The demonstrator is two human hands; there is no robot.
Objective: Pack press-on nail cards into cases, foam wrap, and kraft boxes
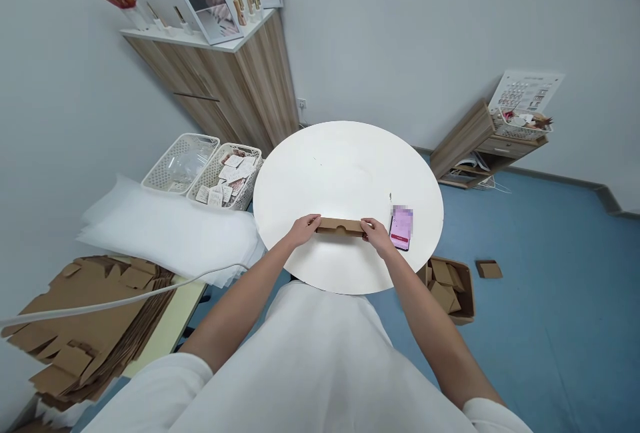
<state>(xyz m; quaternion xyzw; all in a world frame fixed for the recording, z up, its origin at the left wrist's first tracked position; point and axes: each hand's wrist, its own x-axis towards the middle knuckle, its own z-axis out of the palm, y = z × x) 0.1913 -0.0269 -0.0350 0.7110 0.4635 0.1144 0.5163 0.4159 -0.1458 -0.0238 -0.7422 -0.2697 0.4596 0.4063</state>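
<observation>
A long, narrow brown cardboard box (340, 226) is held level over the near part of the round white table (345, 160). A half-round thumb notch shows in the middle of its side facing me. My left hand (304, 230) grips the left end, and my right hand (376, 233) grips the right end, with fingers closed on the cardboard. Just right of my right hand lies a phone (401, 228) with a lit pink screen, part of it blurred out. I cannot tell whether the box touches the tabletop.
Left of the table are a basket of paper cards (225, 176), a basket with clear plastic (181, 163), white foam sheets (170, 223) and flattened cardboard boxes (100, 313). A bin of folded boxes (450, 290) stands on the floor at right, near a loose box (489, 269).
</observation>
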